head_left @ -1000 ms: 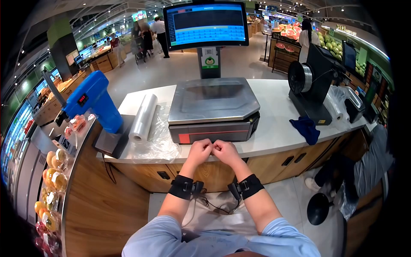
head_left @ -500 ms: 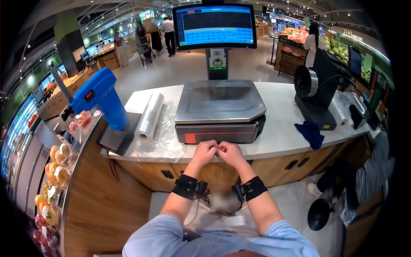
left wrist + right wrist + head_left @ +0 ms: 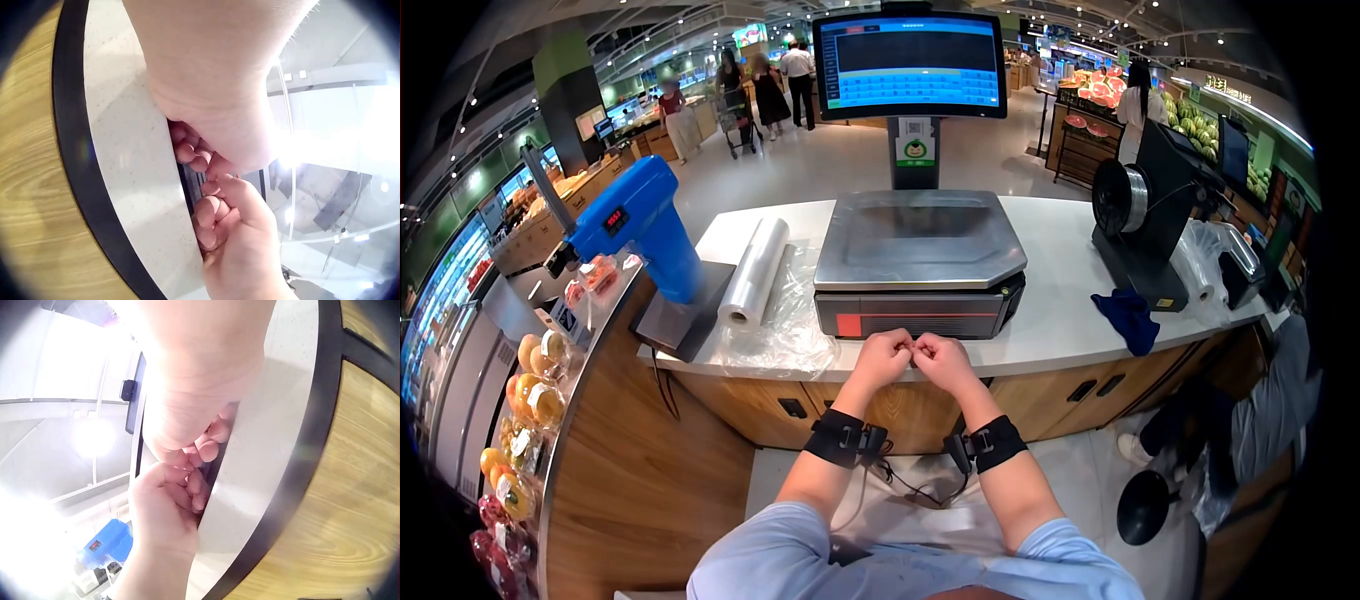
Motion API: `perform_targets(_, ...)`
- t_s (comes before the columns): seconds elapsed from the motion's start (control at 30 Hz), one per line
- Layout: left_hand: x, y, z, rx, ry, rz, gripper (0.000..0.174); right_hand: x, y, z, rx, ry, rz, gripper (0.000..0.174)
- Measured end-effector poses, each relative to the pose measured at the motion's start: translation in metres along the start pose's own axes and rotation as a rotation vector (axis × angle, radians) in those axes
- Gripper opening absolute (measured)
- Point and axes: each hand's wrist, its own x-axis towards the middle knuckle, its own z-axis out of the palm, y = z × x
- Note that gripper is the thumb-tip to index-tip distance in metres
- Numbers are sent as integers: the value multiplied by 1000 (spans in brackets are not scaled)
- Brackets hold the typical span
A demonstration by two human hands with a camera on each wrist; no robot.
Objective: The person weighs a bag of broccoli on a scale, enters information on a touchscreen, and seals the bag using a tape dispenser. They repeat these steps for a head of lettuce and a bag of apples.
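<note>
In the head view the left hand (image 3: 884, 357) and the right hand (image 3: 943, 361) meet at the counter's front edge, just before the scale (image 3: 920, 240). Both have curled fingers, and their thumb and finger tips touch. The left wrist view shows the left hand (image 3: 215, 137) above and the right hand (image 3: 234, 231) below, fingers bent inward, no object visible between them. From the right wrist, the right hand (image 3: 194, 425) and left hand (image 3: 165, 506) appear with the same curled fingers. The palms' insides are partly hidden.
Left of the scale lie a plastic bag roll (image 3: 756, 272) and a blue device (image 3: 640, 225). A screen (image 3: 910, 65) stands behind. To the right are a dark blue cloth (image 3: 1128, 320) and a black machine with a spool (image 3: 1135, 215). Wrapped fruit (image 3: 538, 400) lines the left side.
The head view has shifted, so the counter and scale appear further right and slightly lower. The hands stay together with curled fingers. People in the background have moved a little.
</note>
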Motion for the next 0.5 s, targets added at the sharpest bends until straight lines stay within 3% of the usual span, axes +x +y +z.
perform_targets(0.5, 0, 3, -3, 31, 3, -25, 14, 2, 5, -1, 50, -81, 5, 11)
